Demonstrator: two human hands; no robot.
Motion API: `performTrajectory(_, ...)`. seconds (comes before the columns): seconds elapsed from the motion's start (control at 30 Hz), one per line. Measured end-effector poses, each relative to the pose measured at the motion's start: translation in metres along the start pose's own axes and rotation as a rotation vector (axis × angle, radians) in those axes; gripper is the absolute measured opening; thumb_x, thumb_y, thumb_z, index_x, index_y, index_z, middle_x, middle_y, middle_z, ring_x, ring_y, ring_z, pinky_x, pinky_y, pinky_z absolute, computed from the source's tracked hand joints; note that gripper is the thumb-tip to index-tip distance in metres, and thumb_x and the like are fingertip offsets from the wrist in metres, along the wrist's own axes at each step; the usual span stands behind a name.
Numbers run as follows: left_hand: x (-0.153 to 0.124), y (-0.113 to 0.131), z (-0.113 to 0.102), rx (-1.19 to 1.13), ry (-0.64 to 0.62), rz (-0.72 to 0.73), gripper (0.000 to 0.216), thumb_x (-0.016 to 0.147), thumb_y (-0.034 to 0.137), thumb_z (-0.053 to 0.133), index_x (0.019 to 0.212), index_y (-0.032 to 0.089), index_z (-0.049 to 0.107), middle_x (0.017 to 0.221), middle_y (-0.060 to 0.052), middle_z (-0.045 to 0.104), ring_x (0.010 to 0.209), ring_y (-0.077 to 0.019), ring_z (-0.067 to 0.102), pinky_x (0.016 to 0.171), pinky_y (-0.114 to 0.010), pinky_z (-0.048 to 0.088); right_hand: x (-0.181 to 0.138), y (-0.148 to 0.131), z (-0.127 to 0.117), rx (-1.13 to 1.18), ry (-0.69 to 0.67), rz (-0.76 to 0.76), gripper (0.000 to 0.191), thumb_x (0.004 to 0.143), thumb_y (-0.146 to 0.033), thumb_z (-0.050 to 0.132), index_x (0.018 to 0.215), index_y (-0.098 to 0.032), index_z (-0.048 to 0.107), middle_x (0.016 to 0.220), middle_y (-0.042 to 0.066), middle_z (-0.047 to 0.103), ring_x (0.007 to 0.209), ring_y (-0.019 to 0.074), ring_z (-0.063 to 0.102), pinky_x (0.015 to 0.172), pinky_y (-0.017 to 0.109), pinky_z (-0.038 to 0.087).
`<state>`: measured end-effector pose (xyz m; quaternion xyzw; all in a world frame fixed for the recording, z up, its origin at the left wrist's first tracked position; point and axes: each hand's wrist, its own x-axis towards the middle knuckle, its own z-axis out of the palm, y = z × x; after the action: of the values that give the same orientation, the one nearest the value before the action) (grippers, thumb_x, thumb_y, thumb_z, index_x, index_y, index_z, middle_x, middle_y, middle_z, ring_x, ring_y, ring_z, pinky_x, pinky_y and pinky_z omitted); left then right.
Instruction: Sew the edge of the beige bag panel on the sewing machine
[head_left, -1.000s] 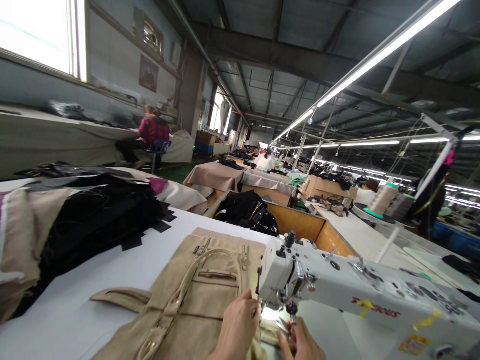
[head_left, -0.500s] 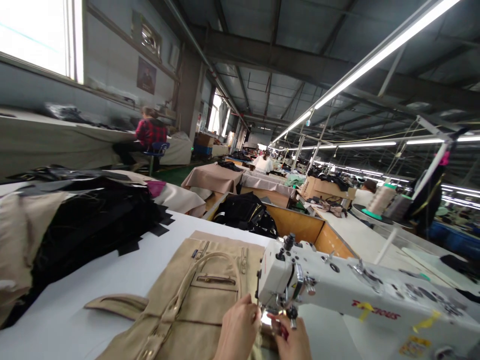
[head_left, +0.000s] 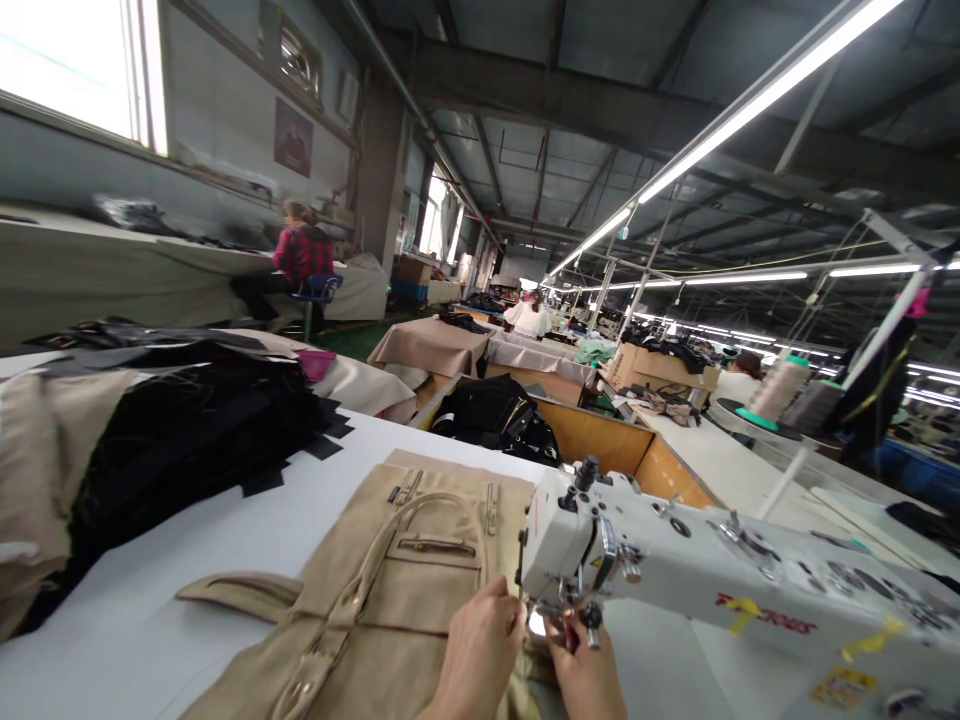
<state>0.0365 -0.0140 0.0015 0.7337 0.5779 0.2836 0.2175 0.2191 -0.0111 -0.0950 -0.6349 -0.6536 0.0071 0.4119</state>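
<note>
White table point(head_left: 225, 540) carries a black fabric pile point(head_left: 187, 420), white sewing machine point(head_left: 675, 580), tan bag point(head_left: 397, 590) flat under the needle. Left hand point(head_left: 480, 650) fingers curled, pressing the bag's edge; right hand point(head_left: 589, 675) at the presser foot, grip unclear.

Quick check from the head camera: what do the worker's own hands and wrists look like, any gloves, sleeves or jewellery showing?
Both are bare: no gloves, rings or watch visible on the left hand or the right hand. No sleeve cuff shows at the left wrist before the frame's bottom edge. The right hand's fingers carry something small and dark red at the tips, possibly nail polish; too blurred to tell.
</note>
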Motion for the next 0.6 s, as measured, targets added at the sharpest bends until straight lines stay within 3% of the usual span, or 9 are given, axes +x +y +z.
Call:
performTrajectory(0.4, -0.001, 0.002, -0.002, 0.025, 0.007, -0.004, 0.032, 0.091, 0.004, 0.057, 0.062, 0.014, 0.066, 0.075, 0.0, 0.057, 0.064, -0.0092, 0.053, 0.059, -0.024, 0.026, -0.001, -0.006, -0.001, 0.22, -0.096, 0.17, 0.033, 0.084, -0.043, 0.055, 0.092, -0.016, 0.072, 0.088, 0.014, 0.071, 0.084, 0.0291, 0.069, 0.076, 0.035, 0.059)
performTrajectory(0.6, -0.002, 0.004, -0.003, 0.035, 0.009, 0.008, 0.032, 0.093, 0.005, 0.057, 0.064, 0.014, 0.067, 0.075, 0.001, 0.058, 0.065, -0.0094, 0.055, 0.06, -0.024, 0.028, 0.001, -0.012, -0.006, 0.208, -0.16, 0.227, 0.037, 0.083, -0.046, 0.054, 0.096, -0.016, 0.071, 0.094, 0.014, 0.069, 0.089, 0.0296, 0.066, 0.082, 0.039, 0.054)
